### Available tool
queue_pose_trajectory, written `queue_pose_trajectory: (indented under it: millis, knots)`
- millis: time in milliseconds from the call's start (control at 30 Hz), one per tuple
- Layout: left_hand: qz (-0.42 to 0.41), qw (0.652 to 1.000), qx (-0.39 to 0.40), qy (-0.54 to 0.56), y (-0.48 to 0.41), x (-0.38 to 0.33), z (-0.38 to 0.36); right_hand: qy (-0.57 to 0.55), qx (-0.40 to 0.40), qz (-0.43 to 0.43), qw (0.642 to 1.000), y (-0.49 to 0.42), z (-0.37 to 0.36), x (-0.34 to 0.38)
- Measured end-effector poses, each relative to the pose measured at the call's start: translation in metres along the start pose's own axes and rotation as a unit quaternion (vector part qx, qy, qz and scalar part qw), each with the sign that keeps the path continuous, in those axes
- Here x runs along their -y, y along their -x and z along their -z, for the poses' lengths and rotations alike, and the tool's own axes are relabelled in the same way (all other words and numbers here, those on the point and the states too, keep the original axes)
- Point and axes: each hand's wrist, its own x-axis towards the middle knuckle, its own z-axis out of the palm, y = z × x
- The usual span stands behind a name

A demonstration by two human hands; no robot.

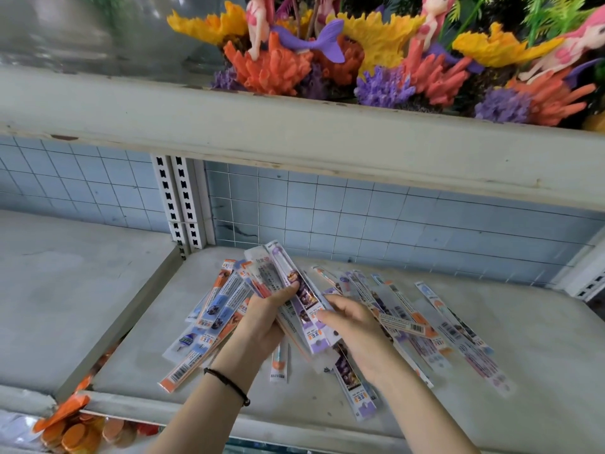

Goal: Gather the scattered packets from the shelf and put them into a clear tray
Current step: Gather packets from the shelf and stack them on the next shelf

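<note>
Long narrow packets in orange, blue and purple lie scattered over the grey shelf [491, 362]. A loose group [209, 322] lies to the left of my hands, and more packets [435, 326] fan out to the right. My left hand [262, 317] grips a bundle of packets [278, 273] that sticks up and away from me. My right hand [352, 322] pinches the near end of a purple packet [316, 334] against that bundle. No clear tray is in view.
A shelf board [294, 139] overhangs just above, carrying coral and mermaid ornaments [327, 54]. A tiled back wall [393, 224] and a slotted upright [183, 208] close the rear. Orange packets and discs [75, 434] lie below the shelf's front left corner.
</note>
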Motion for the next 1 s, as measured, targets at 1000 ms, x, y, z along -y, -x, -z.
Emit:
queue_pose_trajectory:
  millis: [1000]
  knots:
    - [0.067, 0.997, -0.005, 0.036, 0.008, 0.001, 0.012, -0.363, -0.212, -0.051, 0.906, -0.023, 0.001, 0.004]
